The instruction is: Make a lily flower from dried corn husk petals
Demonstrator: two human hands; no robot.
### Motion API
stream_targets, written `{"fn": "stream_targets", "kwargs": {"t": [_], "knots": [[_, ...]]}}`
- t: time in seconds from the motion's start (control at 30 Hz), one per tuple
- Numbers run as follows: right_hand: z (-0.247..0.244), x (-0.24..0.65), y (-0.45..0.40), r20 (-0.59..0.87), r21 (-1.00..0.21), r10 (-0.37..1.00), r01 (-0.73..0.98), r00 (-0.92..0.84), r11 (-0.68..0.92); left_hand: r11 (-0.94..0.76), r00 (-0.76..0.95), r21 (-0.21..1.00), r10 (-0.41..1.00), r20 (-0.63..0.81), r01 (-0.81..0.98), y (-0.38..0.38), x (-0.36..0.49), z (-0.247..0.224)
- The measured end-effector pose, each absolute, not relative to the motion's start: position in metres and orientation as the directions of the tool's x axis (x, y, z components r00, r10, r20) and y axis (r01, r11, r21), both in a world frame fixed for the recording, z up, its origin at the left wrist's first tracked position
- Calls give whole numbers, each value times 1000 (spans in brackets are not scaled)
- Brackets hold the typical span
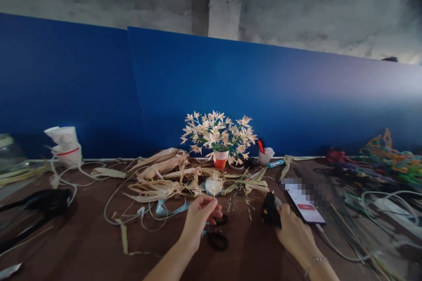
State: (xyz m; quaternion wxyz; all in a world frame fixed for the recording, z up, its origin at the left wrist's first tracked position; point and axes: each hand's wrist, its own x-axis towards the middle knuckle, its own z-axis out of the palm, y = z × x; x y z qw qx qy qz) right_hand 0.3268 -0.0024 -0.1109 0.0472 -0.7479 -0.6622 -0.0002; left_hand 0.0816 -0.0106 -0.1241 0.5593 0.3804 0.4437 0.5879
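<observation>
My left hand (199, 221) pinches a thin stem topped by a small pale husk flower (214, 182), which stands upright above my fingertips. Behind that flower lies a round white object (209, 187). Black-handled scissors (217, 241) rest on the brown table (89, 232) just below my left hand. My right hand (293, 233) grips a small black object (271, 209), too dark to identify. A smartphone (305, 202) lies beside my right hand. A heap of dried husk strips (165, 176) spreads behind both hands.
A white-flowered arrangement in an orange cup (220, 159) stands against a blue board (198, 83). A blue ribbon (171, 209) and white wires (132, 215) cross the table. Tangled colourful craft material (389, 158) and cables (385, 204) lie right; a black tool (42, 204) lies left.
</observation>
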Motion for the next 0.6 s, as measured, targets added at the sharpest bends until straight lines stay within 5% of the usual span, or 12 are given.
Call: {"fn": "stream_targets", "kwargs": {"t": [0.13, 0.3, 0.6], "knots": [[-100, 326, 7, 225, -273, 972, 962, 69, -5, 49, -68, 934, 995, -78, -354, -10, 80, -124], [-84, 297, 11, 416, -612, 891, 669, -182, 422, 80, -73, 912, 990, -119, -402, -8, 78, -126], [-121, 254, 8, 520, -729, 824, 384, -227, 566, 106, -21, 851, 991, -135, -515, -5, 74, -132]]}}
